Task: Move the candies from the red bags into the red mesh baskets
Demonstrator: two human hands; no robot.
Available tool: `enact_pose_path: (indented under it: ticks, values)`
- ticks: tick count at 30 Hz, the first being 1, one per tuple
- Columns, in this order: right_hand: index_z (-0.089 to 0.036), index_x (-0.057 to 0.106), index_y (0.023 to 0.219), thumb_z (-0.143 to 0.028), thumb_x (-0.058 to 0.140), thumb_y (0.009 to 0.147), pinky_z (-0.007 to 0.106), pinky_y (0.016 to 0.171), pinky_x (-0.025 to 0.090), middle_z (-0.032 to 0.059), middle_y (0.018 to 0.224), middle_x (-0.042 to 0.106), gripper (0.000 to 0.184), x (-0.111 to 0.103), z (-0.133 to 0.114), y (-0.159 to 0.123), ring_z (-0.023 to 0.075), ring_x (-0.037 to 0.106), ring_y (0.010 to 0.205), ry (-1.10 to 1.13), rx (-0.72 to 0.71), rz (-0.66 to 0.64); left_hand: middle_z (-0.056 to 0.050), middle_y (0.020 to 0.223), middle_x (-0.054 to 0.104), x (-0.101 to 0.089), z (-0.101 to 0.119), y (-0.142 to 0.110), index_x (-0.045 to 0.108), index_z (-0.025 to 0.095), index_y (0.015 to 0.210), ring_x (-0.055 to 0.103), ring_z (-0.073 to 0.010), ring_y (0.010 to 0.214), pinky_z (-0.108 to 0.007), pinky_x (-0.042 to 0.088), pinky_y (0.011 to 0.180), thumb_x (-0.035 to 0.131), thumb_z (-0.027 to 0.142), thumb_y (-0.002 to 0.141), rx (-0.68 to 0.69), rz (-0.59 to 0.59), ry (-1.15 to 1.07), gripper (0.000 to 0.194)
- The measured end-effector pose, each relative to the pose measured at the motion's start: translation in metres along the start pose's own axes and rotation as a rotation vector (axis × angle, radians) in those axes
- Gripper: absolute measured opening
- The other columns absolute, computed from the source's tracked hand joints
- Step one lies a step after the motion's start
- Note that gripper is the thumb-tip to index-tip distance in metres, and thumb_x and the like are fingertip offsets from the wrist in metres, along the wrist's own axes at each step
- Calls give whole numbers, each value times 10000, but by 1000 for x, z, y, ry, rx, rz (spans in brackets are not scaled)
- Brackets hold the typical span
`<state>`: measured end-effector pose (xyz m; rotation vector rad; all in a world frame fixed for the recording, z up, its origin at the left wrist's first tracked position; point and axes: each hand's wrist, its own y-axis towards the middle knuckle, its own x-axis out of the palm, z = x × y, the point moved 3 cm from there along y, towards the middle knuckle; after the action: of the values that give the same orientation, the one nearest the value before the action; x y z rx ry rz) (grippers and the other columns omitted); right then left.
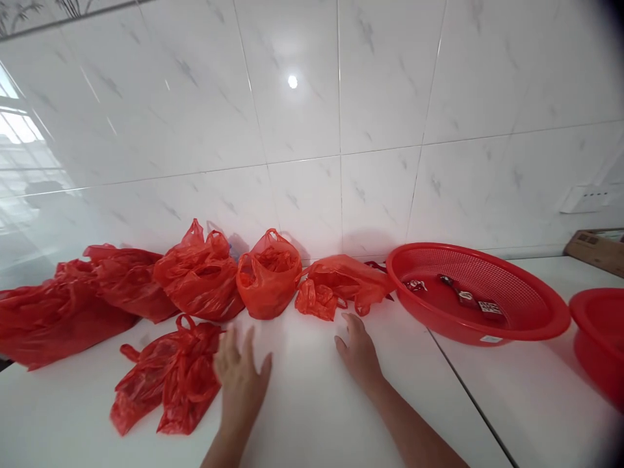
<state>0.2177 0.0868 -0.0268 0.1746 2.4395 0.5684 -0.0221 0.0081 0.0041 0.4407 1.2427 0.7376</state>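
My left hand, fingers spread, is over the white table beside a crumpled red plastic bag. I cannot tell whether its fingertips touch that bag. My right hand is also empty, thumb and fingers apart, just in front of a slack red plastic bag. Between and beyond the hands, a rounded, filled red bag stands upright with its handles up. What the bags hold is hidden by the plastic.
More red bags line the wall on the left. To the right sits a big red mesh basket with several small packets inside. Another red basin is at the right edge, a cardboard box behind it. A seam crosses the table.
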Motion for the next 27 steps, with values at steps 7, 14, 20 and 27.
enact_pose_path:
  ticks: [7, 14, 20, 27]
  values:
    - [-221, 294, 1415, -236, 482, 820, 410, 988, 426, 106, 1498, 262, 625, 29, -1, 20, 248, 461, 1240, 175, -33, -80, -127, 1507, 265, 60, 50, -22, 339, 253, 1390, 304, -306, 1360, -533, 297, 1074, 560, 395, 812, 107, -502, -480, 635]
    - [-132, 347, 1406, -87, 453, 772, 460, 1058, 333, 129, 1430, 387, 644, 25, -43, -12, 264, 353, 1294, -43, -448, -175, -116, 1501, 268, 71, 64, 9, 253, 245, 1417, 298, -249, 1366, -419, 313, 1083, 493, 451, 870, -241, -305, -1101, 632]
    - [-182, 488, 1290, -143, 528, 779, 404, 1031, 366, 73, 1256, 542, 513, 21, -80, -49, 237, 457, 1145, 15, -569, -319, -75, 1060, 635, 69, 58, 13, 530, 200, 1133, 622, -203, 942, -323, 497, 827, 638, 398, 783, -536, -412, -1560, 416]
    - [-198, 503, 1235, -93, 485, 785, 415, 905, 465, 120, 1203, 509, 463, 19, -66, -40, 241, 509, 1063, 43, -429, -73, 31, 681, 619, 64, 52, 5, 569, 168, 823, 560, -92, 560, -204, 446, 554, 758, 239, 651, -668, -539, -1659, 265]
